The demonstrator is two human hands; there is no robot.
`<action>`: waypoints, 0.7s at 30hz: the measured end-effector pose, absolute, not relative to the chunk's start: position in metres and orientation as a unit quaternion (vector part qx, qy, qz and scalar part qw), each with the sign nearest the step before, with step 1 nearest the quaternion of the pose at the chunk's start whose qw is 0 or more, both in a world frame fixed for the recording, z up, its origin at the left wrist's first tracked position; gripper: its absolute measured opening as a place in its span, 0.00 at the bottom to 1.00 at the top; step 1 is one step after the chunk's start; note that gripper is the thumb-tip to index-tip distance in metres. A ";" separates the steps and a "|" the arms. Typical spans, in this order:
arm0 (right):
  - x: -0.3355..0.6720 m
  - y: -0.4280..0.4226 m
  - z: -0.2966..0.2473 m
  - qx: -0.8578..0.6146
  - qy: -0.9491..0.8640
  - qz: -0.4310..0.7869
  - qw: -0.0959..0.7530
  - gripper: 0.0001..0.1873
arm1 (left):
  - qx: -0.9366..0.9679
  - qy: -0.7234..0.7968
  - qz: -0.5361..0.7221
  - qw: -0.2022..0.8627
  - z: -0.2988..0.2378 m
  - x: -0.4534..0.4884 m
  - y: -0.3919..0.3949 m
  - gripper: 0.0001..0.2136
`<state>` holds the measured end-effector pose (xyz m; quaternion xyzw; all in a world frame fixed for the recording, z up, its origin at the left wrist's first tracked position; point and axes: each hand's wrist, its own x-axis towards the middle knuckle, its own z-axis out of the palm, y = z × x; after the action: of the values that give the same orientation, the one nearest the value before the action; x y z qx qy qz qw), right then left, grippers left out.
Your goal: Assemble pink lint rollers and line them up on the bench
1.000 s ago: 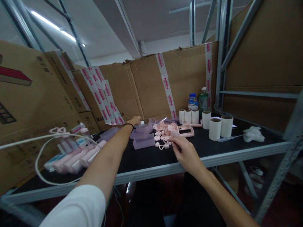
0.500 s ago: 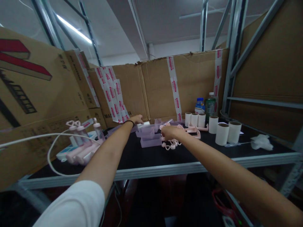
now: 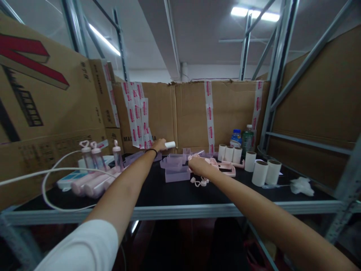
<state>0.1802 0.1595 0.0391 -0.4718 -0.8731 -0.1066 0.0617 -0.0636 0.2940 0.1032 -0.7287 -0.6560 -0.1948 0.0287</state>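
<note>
My left hand (image 3: 160, 145) is at the back of the shelf, its fingers closed on the end of a small white cylinder (image 3: 170, 145) that points right. Translucent purple trays (image 3: 177, 175) stand below and to the right of it. My right hand (image 3: 196, 165) is bent down just right of those trays, fingers curled among pale pink plastic parts (image 3: 213, 162); what they grip is hidden behind the hand. Small pink heart-shaped loops (image 3: 198, 183) lie on the black surface below this hand.
Pink tubes with heart-topped caps (image 3: 97, 156) and a white cable (image 3: 46, 188) are at left. White cardboard rolls (image 3: 260, 173), two bottles (image 3: 236, 138) and a crumpled white wad (image 3: 301, 186) occupy the right. Cardboard walls (image 3: 188, 113) and metal posts enclose the shelf.
My left hand has lifted the white cylinder off the spot behind the purple trays. My right hand stays among the pink parts. The camera view has tilted up slightly.
</note>
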 end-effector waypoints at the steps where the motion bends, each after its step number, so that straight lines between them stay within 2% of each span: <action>1: 0.181 0.160 0.040 -0.475 -0.872 -0.103 0.055 0.15 | -0.723 -0.658 -0.211 0.025 0.112 -0.063 0.293 0.17; 7: 0.181 0.164 0.043 -0.499 -0.864 -0.068 0.004 0.12 | -0.662 -0.640 -0.390 -0.008 0.156 -0.054 0.266 0.17; 12: 0.177 0.159 0.029 -0.506 -0.861 -0.046 0.019 0.12 | -0.602 -0.559 -0.569 -0.040 0.165 -0.040 0.211 0.20; 15: 0.176 0.156 0.022 -0.506 -0.860 -0.034 0.055 0.11 | -0.587 -0.472 -0.652 -0.086 0.151 -0.030 0.165 0.23; 19: 0.182 0.153 0.023 -0.511 -0.845 -0.025 0.153 0.06 | -0.577 -0.369 -0.702 -0.194 0.114 -0.020 0.096 0.18; 21: 0.189 0.152 0.028 -0.512 -0.832 -0.014 0.214 0.07 | -0.571 -0.337 -0.708 -0.243 0.092 -0.016 0.064 0.15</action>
<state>0.1887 0.1519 0.0277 -0.5121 -0.8318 -0.0142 0.2136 -0.0157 0.0637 0.0916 -0.5710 -0.3372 -0.7079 -0.2431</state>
